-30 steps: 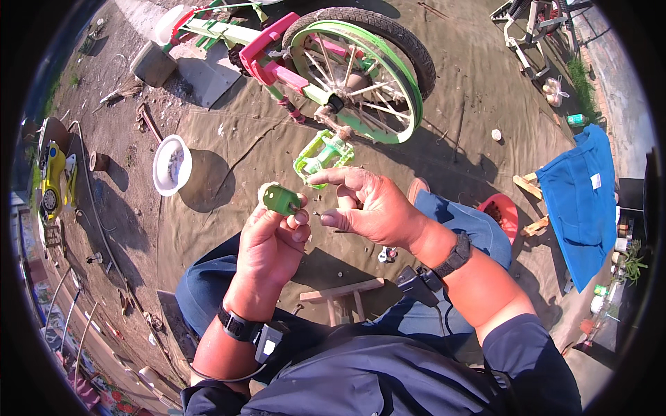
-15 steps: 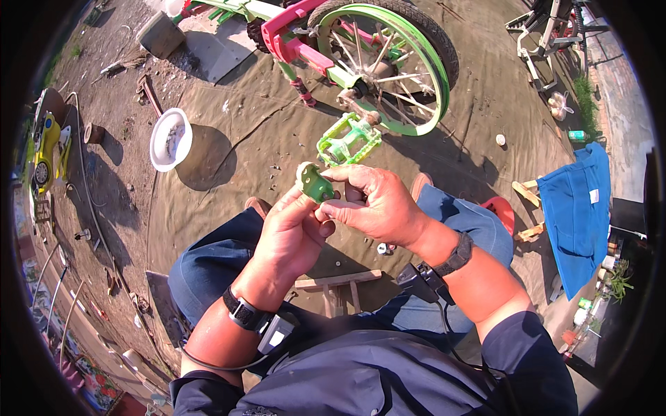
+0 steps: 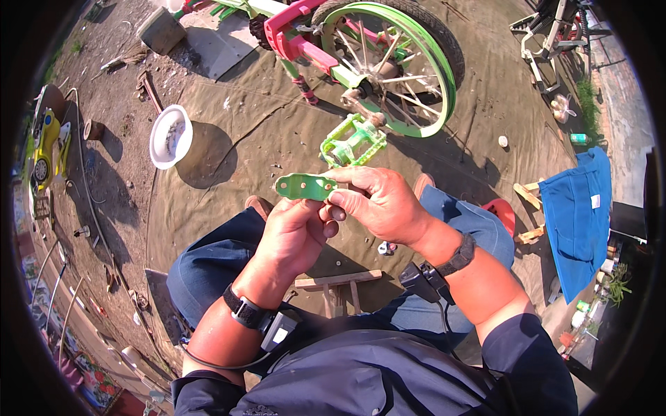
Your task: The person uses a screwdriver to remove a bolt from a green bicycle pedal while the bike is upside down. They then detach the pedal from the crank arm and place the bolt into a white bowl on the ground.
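Note:
Both hands pinch a small green bracket, a flat piece with wavy edges and a row of small holes. My left hand is closed below it, thumb and fingers at its lower edge. My right hand grips its right end between thumb and fingers. The bracket's broad side faces up toward me. Just beyond the hands is a bright green bicycle pedal, on a crank of the pink and green bicycle. Its wheel with a green rim and pale spokes lies farther off.
A white basin with dark bits in it stands at the left. Farther left is a yellow tool. Blue cloth hangs over a wooden stool at the right. A small wooden stand is between my knees. Brown sheeting covers the ground.
The green bracket has been turned, so its broad, holed side now shows where an angled end did before. Both hands stay on it in nearly the same place.

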`<state>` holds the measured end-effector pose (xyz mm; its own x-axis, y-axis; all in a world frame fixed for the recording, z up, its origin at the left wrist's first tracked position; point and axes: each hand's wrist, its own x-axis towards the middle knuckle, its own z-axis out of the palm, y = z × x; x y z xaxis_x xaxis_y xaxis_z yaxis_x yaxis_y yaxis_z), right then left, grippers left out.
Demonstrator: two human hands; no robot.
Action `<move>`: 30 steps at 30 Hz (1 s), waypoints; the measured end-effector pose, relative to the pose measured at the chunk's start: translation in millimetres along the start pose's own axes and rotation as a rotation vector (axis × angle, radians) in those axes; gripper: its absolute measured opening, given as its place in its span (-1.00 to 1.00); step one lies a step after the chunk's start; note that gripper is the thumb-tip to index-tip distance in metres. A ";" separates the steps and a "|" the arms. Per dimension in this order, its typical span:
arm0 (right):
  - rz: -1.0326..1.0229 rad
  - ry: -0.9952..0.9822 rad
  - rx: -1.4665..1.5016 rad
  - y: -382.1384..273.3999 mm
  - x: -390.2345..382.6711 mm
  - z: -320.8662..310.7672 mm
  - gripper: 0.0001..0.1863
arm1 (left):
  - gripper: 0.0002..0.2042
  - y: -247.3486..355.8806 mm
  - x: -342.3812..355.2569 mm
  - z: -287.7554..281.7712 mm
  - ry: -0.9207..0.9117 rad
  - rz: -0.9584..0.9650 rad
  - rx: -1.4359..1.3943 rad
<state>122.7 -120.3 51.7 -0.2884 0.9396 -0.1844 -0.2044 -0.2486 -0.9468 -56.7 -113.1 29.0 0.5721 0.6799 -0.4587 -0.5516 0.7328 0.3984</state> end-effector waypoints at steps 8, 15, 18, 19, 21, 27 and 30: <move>-0.037 0.069 -0.058 7.7 2.3 -0.1 -0.73 | -0.83 -0.7 2.9 -2.6 0.017 0.123 0.029; -0.081 0.107 -0.417 1.8 -1.1 -2.2 -0.61 | -0.85 3.8 6.6 -6.6 0.103 0.171 0.041; -0.131 0.150 -0.477 10.1 1.0 -1.2 -0.60 | -0.88 3.6 7.7 -4.3 0.143 0.186 0.085; -0.151 0.179 -0.533 8.8 0.3 -0.8 -0.59 | -0.89 3.8 8.4 -4.8 0.138 0.197 0.098; -0.191 0.231 -0.640 6.1 -0.2 0.5 -0.58 | -0.89 4.5 9.0 -7.4 0.135 0.222 0.125; -0.201 0.228 -0.704 5.6 1.9 -2.7 -0.60 | -0.83 4.7 10.0 -8.9 0.115 0.271 0.243; -0.191 0.234 -0.630 11.4 2.9 -2.7 -0.61 | -0.83 5.2 10.2 -8.1 0.113 0.338 0.381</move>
<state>122.1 -119.7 39.7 -0.0781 0.9968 0.0157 0.3706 0.0436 -0.9278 -58.6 -102.5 20.0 0.3197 0.8888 -0.3284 -0.4218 0.4439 0.7906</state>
